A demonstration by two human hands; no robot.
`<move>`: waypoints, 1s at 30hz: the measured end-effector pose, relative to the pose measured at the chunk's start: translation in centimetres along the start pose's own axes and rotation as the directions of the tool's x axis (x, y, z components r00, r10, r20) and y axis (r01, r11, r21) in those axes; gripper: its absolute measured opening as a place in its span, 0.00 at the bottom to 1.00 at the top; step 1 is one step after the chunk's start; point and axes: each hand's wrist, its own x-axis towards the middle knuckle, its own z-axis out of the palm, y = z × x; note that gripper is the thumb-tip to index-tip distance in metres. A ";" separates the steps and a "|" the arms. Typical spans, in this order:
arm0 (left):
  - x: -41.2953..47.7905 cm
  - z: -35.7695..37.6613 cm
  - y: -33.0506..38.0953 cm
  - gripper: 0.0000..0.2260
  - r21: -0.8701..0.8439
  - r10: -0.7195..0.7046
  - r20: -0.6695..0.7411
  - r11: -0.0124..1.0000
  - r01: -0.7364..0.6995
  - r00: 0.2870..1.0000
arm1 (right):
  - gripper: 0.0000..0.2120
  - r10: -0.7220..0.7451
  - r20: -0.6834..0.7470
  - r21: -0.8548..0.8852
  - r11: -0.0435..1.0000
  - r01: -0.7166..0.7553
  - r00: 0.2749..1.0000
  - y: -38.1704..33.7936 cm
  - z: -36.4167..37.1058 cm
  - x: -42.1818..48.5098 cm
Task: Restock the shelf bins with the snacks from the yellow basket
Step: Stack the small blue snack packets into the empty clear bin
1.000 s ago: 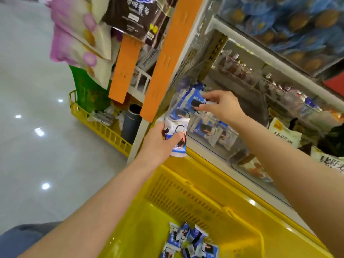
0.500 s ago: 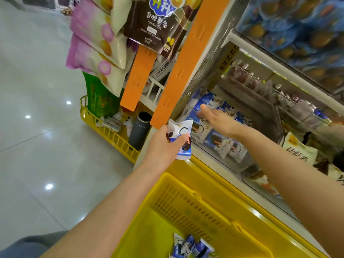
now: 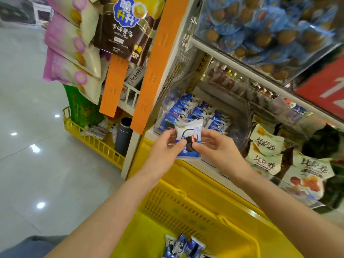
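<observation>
A blue-and-white snack packet (image 3: 189, 140) with a dark cookie picture is held in front of the shelf edge. My left hand (image 3: 164, 148) pinches its left side and my right hand (image 3: 216, 148) pinches its right side. Behind it, a clear shelf bin (image 3: 240, 125) holds several matching blue packets (image 3: 193, 113). Below my arms is the yellow basket (image 3: 186, 207), with a few of the same packets (image 3: 183, 246) lying at its bottom.
To the right, another bin holds cream pizza-roll bags (image 3: 268, 146). The upper shelf bin is full of blue-wrapped cakes (image 3: 260, 28). Orange hanging strips (image 3: 154, 67) carry chip bags on the left. A second yellow basket (image 3: 93, 140) with a dark flask (image 3: 123, 135) stands on the floor.
My right hand has drawn back out of the bin and taken hold of the packet that my left hand was holding. The camera has tilted upward.
</observation>
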 end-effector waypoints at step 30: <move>7.9 1.9 -1.0 0.13 0.813 0.467 0.308 0.323 -0.484 0.829 | 0.20 0.266 0.244 -0.729 0.685 -0.004 0.933 2.1 -6.6 5.3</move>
